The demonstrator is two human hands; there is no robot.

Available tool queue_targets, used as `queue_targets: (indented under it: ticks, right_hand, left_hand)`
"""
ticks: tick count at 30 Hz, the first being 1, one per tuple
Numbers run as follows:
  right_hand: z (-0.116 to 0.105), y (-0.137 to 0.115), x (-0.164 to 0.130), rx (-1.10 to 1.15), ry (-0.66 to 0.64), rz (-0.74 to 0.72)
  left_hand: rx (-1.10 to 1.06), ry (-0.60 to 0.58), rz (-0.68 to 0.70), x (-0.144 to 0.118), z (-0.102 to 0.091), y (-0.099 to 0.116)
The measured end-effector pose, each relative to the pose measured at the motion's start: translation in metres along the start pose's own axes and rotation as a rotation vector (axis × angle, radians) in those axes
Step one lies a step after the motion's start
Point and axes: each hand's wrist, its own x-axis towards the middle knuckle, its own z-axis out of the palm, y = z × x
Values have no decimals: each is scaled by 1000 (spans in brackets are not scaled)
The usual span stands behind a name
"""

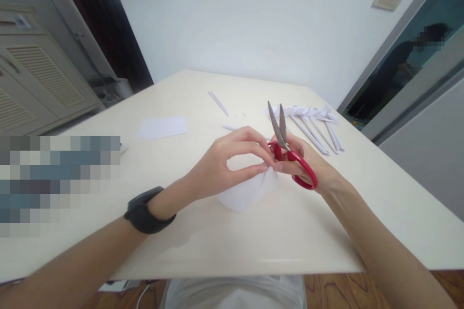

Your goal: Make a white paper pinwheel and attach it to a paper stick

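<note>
In the head view, my left hand (239,154) pinches the gathered top of a thin white sheet (244,190), which looks like tissue paper and fans out below the fingertips. My right hand (300,152) meets it there, thumb and finger on the same gathered point. Red-handled scissors (304,171) hang in my right hand, the blades pointing up and slightly apart. I cannot make out which fingers pass through the loops. Behind my hands, a thin white paper roll (232,127) lies partly hidden.
Several rolled-paper sticks with crumpled white paper tops (311,115) lie at the right. A flat white paper piece (163,127) rests on the left, and two thin white sticks (218,103) lie farther back. A wall stands behind the table (224,246). A person (391,67) is beyond the doorway.
</note>
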Motion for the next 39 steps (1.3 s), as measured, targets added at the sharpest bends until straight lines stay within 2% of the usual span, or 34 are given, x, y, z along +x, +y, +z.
queue_targets:
  ticks: [14,29,32,35,39]
  right_hand:
    - [3,0,2,-19,-28,-19]
    - [5,-4,1,-3,-23,29]
    - [4,-5,1,-39,9,31]
    - [2,-7,1,-100,58,17]
    - [4,-6,2,-197,211,-87]
  left_hand:
    - [-36,18,-35,1,1,1]
    - [25,-57,-54,2,0,4]
    - [9,-26,-71,2,0,2]
    - [-4,54,-120,1,0,2]
    - [-21,181,-204,2,0,2]
